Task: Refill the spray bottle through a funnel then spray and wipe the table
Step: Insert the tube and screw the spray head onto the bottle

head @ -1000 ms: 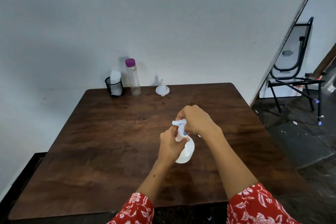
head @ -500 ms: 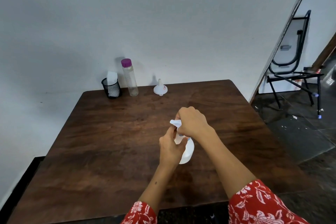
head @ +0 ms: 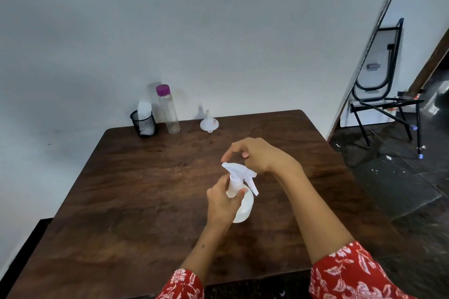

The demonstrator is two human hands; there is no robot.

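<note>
The left hand (head: 222, 198) gripped the neck of the white spray bottle (head: 240, 192) on the table (head: 136, 201), while the right hand (head: 257, 155) hovered loosely curled, holding nothing, just above the spray head (head: 239, 170).

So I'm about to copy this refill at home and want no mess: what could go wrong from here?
1. Only the left hand holds the spray bottle, by its neck; twisting the spray head could tip it.
2. The right hand hovers over the head without a grip, so it might slip.
3. The funnel and purple-capped bottle sit far back, so reaching could knock either.
</note>
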